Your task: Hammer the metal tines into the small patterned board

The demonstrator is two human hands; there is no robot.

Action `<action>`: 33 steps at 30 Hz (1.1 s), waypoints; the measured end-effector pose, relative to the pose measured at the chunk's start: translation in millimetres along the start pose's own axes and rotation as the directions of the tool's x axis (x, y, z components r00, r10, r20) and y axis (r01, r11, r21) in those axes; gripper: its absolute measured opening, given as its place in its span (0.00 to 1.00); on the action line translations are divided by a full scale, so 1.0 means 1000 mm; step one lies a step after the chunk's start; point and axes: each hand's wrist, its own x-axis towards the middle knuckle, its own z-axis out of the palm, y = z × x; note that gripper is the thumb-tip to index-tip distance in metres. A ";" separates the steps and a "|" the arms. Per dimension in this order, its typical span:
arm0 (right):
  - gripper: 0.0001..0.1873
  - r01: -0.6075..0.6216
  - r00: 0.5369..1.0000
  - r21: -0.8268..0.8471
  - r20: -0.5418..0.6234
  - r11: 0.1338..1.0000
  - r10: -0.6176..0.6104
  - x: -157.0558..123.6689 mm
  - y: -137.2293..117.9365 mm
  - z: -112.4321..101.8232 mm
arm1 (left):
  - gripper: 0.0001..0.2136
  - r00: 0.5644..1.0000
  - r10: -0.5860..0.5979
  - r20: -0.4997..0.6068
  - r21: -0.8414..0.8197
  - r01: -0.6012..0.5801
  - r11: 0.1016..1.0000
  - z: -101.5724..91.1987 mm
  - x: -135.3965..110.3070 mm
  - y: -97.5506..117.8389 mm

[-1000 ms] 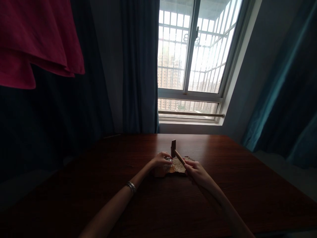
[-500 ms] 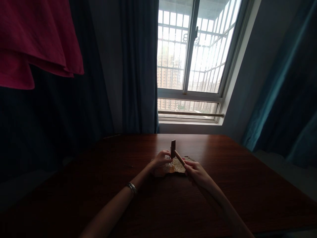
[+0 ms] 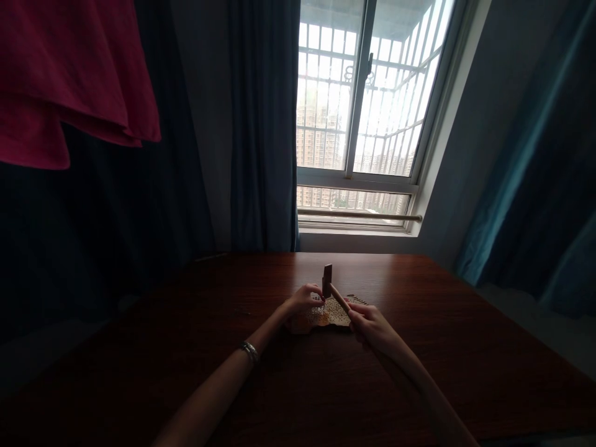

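A small hammer (image 3: pixel 328 282) with a wooden handle is gripped in my right hand (image 3: pixel 369 325), its dark head raised just above a pale dotted board (image 3: pixel 331 315) on the brown wooden table (image 3: pixel 465 347). My left hand (image 3: pixel 303 300) rests at the board's left side, fingers pinched together right under the hammer head; what they hold is too small to make out. A bracelet sits on my left wrist (image 3: pixel 248 351).
A barred window (image 3: pixel 367 105) stands beyond the table's far edge, with dark blue curtains (image 3: pixel 261 124) on both sides. Red cloth (image 3: pixel 69 74) hangs at the top left. The room is dim.
Almost nothing has moved. The hammer head bobs slightly over the board while both hands keep their places.
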 end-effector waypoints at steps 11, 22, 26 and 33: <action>0.26 0.042 0.999 0.011 0.010 0.999 -0.042 0.002 0.005 -0.001 | 0.11 1.000 -0.006 -0.016 -0.002 0.006 1.000 0.003 0.002 -0.004; 0.25 0.062 0.997 0.062 -0.043 0.996 -0.059 0.003 0.016 -0.005 | 0.12 0.996 -0.026 -0.087 0.055 0.031 0.998 0.007 -0.003 0.008; 0.26 0.052 0.998 0.082 -0.043 0.995 -0.049 0.002 0.015 -0.005 | 0.12 0.994 -0.040 -0.099 0.058 0.046 0.997 0.008 -0.004 0.006; 0.26 0.060 0.998 0.071 -0.038 0.996 -0.057 0.001 0.013 -0.005 | 0.12 0.993 -0.037 -0.115 0.040 0.041 0.998 0.010 -0.004 0.002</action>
